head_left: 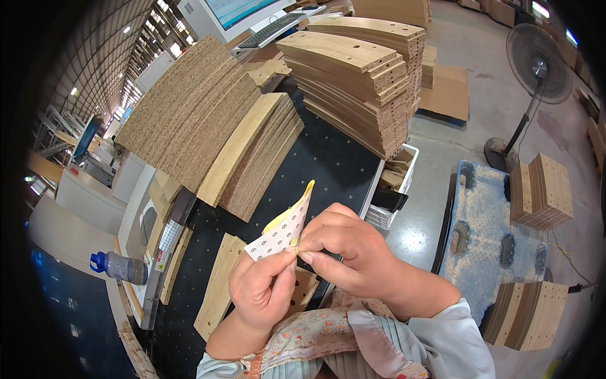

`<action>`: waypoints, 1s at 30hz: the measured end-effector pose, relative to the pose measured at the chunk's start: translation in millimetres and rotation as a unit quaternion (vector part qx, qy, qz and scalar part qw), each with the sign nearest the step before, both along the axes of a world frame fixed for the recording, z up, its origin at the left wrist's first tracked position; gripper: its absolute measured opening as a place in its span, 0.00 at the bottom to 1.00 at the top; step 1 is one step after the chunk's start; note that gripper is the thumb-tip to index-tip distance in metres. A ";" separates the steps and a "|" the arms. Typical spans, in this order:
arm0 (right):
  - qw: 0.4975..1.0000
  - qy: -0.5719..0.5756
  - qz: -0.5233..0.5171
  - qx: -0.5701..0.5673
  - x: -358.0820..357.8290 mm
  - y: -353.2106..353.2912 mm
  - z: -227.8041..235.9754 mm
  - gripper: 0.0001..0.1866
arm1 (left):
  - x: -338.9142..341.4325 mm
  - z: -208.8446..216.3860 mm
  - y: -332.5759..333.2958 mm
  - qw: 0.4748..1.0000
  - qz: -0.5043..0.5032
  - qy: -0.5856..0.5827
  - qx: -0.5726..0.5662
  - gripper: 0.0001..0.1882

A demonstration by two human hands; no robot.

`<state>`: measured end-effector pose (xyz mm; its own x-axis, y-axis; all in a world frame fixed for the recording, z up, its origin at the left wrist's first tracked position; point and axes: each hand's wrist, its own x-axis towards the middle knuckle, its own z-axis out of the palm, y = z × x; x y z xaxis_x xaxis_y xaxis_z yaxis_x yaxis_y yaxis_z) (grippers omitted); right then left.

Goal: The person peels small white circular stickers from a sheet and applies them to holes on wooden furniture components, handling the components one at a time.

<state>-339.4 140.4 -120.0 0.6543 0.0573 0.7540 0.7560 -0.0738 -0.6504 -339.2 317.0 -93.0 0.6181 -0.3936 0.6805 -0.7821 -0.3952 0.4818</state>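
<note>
My left hand [262, 287] pinches the lower edge of a folded sheet [284, 228] between thumb and fingertips. White with a repeated small dark print on one face and yellow on the other, it looks like a sticker sheet. Its pointed corner stands upward. At the sheet's lower right edge, the thumb and index finger of my right hand [344, 252] are pinched together, touching my left fingertips. A small yellow bit shows there; whether it is loose or part of the sheet I cannot tell. Beneath my hands a flat wooden board [218, 284] rests on the black table [334, 180].
Stacked curved particleboard pieces [196, 107] and drilled wooden panels [353, 82] stand farther back. A keyboard [271, 30] and monitor are behind them. At left lies a water bottle [123, 267]. On the right are a white crate [409, 165], a blue pallet [489, 221] and a standing fan [536, 69].
</note>
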 end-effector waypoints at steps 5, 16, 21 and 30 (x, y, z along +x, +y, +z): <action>0.998 -0.029 -0.054 -0.010 -1.7 4.0 -2.3 0.08 | -0.6 0.8 -1.8 1.000 0.003 0.026 -0.010 0.09; 0.985 0.073 0.094 0.123 6.8 -13.3 -23.1 0.03 | 19.1 3.3 -11.2 0.987 -0.001 0.155 -0.047 0.04; 0.908 0.156 0.176 0.348 15.4 -40.0 -53.9 0.04 | 83.6 7.7 -16.4 0.982 0.048 0.140 -0.118 0.03; 0.842 0.132 0.033 0.522 81.5 -111.2 -101.3 0.03 | 204.7 84.5 -117.8 0.904 -0.189 0.212 -0.320 0.18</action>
<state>-257.9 29.2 -221.2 0.8282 -0.5035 0.2463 0.5554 0.6785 -0.4807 -134.5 199.2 -8.5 0.7800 -0.2401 0.5779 -0.4950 0.3281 0.8045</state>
